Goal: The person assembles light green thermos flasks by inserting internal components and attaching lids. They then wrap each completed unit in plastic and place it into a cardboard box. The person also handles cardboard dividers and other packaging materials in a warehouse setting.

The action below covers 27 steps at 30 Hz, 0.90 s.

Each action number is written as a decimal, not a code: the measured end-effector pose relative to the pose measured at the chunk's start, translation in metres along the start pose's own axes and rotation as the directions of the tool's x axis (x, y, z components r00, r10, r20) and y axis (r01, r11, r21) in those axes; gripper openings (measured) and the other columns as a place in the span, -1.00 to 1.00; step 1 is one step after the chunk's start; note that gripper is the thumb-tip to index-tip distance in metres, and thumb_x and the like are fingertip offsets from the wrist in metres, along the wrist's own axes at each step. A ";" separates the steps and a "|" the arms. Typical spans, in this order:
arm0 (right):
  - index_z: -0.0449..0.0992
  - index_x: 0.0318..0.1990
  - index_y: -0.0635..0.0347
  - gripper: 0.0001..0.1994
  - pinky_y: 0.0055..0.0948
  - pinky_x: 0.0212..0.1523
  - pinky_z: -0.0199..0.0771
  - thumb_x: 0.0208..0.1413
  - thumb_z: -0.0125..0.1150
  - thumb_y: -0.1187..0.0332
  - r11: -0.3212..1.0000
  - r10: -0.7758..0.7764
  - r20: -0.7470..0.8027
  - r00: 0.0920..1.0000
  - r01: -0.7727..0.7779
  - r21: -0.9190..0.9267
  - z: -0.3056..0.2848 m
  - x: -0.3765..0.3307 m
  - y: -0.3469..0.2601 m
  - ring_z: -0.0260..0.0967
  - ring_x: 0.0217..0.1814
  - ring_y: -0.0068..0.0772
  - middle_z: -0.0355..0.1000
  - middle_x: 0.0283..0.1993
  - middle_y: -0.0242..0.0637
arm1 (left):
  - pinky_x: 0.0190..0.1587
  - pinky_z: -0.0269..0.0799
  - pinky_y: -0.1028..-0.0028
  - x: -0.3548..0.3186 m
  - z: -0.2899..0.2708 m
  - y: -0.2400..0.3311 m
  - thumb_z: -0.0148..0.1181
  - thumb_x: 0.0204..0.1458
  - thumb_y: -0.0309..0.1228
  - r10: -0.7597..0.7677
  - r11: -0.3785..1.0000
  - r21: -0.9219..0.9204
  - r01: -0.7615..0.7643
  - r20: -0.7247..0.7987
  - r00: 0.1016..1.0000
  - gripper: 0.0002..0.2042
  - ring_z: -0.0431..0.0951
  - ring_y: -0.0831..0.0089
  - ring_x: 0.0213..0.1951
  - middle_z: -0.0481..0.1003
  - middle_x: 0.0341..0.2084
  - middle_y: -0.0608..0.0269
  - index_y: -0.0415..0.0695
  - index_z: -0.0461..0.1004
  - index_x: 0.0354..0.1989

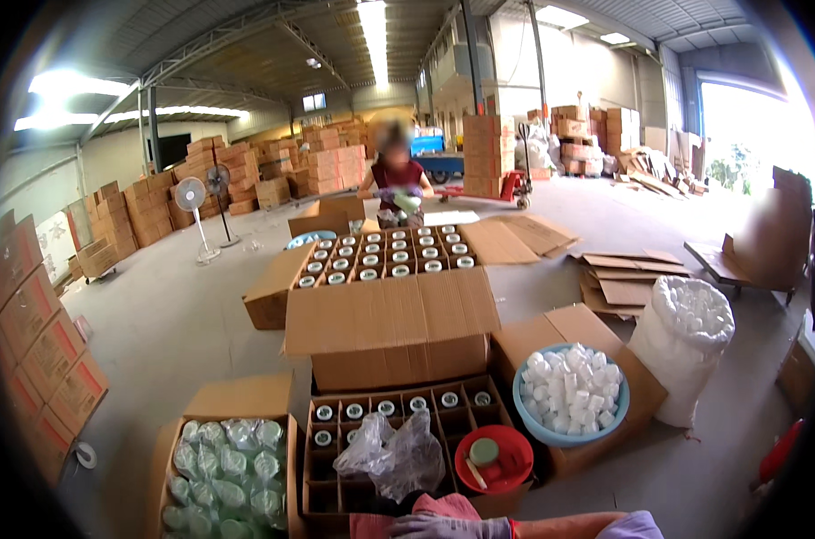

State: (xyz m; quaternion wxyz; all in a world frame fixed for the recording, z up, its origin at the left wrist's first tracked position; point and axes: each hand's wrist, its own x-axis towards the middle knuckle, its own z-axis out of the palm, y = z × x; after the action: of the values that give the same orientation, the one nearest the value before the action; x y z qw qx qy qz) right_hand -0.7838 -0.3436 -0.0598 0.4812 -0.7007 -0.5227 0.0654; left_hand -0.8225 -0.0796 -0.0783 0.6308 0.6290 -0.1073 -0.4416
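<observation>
At the lower left an open carton (223,467) holds plastic-wrapped greenish jars, and just right of it the divided carton (398,449) has a few capped jars in its back cells and a crumpled clear bag (391,454) lying across the middle. Only one gloved hand (448,525) shows at the bottom edge, over a pink cloth (443,508) by that carton's near rim; which hand it is, and how far its grip is open, I cannot tell. Right of it sit a red bowl (497,458) with a green lid, a blue basin (569,395) of white caps, and a white sack (690,350).
</observation>
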 end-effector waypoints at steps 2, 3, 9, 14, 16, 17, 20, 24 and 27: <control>0.39 0.19 0.10 -0.43 -0.02 0.32 0.09 0.05 0.26 0.06 1.000 -0.006 -0.010 1.000 0.005 -0.028 0.002 -0.003 0.003 0.09 0.36 0.04 0.23 0.28 -0.03 | -0.17 0.45 0.42 0.008 0.002 -0.010 0.39 -0.14 -0.42 0.014 0.997 -0.073 -0.014 0.005 1.000 -0.60 0.50 0.52 -0.27 0.55 -0.31 0.37 -0.15 0.52 -0.06; 0.39 0.19 0.10 -0.41 -0.01 0.33 0.08 0.03 0.27 0.03 0.999 0.028 0.007 1.000 -0.028 -0.037 -0.001 -0.006 0.001 0.09 0.37 0.03 0.22 0.29 -0.04 | -0.16 0.44 0.43 0.009 0.004 -0.011 0.39 -0.14 -0.41 0.002 0.998 -0.067 -0.003 -0.023 1.000 -0.60 0.50 0.52 -0.26 0.56 -0.29 0.37 -0.15 0.52 -0.05; 0.18 0.35 0.04 -0.28 0.08 0.38 -0.13 0.08 0.13 -0.07 0.990 0.068 0.120 0.990 -0.051 -0.134 -0.005 -0.012 0.013 -0.10 0.44 0.11 0.03 0.41 -0.07 | -0.08 0.45 0.45 0.025 -0.007 -0.052 0.46 -0.18 -0.40 -0.059 0.977 -0.210 0.039 -0.091 0.994 -0.53 0.50 0.55 -0.13 0.54 -0.16 0.38 -0.16 0.50 -0.03; 0.19 0.35 -0.05 -0.27 0.04 0.35 -0.08 0.01 0.15 -0.07 0.990 0.062 0.077 0.995 -0.051 -0.135 -0.007 -0.013 0.006 -0.05 0.41 0.04 0.08 0.36 -0.11 | -0.15 0.47 0.47 0.020 0.006 -0.022 0.49 -0.18 -0.36 -0.050 0.990 -0.140 0.037 -0.090 0.995 -0.57 0.50 0.54 -0.20 0.55 -0.23 0.40 -0.12 0.53 -0.08; 0.20 0.35 -0.05 -0.27 0.04 0.35 -0.07 0.01 0.15 -0.07 0.992 0.062 0.083 0.995 -0.052 -0.119 -0.009 -0.011 0.005 -0.05 0.41 0.04 0.08 0.36 -0.11 | -0.16 0.47 0.46 0.020 0.001 -0.015 0.47 -0.15 -0.35 -0.132 0.986 -0.109 0.126 -0.057 0.990 -0.59 0.50 0.53 -0.20 0.55 -0.23 0.40 -0.13 0.53 -0.08; 0.20 0.35 -0.05 -0.27 0.04 0.34 -0.07 0.01 0.15 -0.07 0.993 0.062 0.087 0.994 -0.052 -0.110 -0.010 -0.010 0.005 -0.05 0.41 0.04 0.08 0.36 -0.11 | -0.16 0.47 0.46 0.020 -0.001 -0.013 0.46 -0.13 -0.34 -0.174 0.981 -0.093 0.170 -0.041 0.984 -0.60 0.51 0.52 -0.20 0.55 -0.23 0.40 -0.13 0.53 -0.08; 0.21 0.34 0.01 -0.27 0.06 0.36 -0.11 0.04 0.13 -0.10 0.993 0.069 0.108 0.992 -0.058 -0.099 -0.012 -0.008 0.003 -0.06 0.41 0.08 0.06 0.38 -0.09 | -0.12 0.45 0.50 0.018 -0.001 -0.013 0.34 -0.04 -0.41 -0.140 0.971 -0.186 0.148 0.055 0.989 -0.59 0.50 0.55 -0.18 0.54 -0.17 0.36 -0.15 0.47 0.03; 0.20 0.33 0.03 -0.27 0.08 0.37 -0.13 0.06 0.11 -0.13 0.992 0.062 0.111 0.992 -0.049 -0.117 -0.011 -0.008 0.006 -0.07 0.41 0.12 0.05 0.39 -0.08 | -0.23 0.43 0.54 0.023 -0.008 -0.015 0.34 -0.03 -0.40 -0.131 0.989 -0.067 0.136 0.072 0.989 -0.59 0.49 0.60 -0.28 0.54 -0.24 0.35 -0.14 0.46 0.04; 0.20 0.34 0.03 -0.27 0.10 0.36 -0.13 0.06 0.11 -0.13 0.993 0.056 0.095 0.994 -0.046 -0.106 -0.011 -0.011 0.006 -0.07 0.41 0.12 0.05 0.39 -0.07 | -0.36 0.42 0.56 0.031 -0.014 -0.020 0.38 -0.05 -0.35 -0.107 0.992 0.073 0.101 0.080 0.991 -0.60 0.48 0.63 -0.40 0.55 -0.34 0.36 -0.12 0.48 0.00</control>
State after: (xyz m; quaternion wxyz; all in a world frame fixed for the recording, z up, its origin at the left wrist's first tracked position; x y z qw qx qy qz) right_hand -0.7781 -0.3589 -0.0629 0.4160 -0.7338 -0.5303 0.0849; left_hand -0.8035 -0.0876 -0.1115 0.5796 0.6361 -0.1158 -0.4959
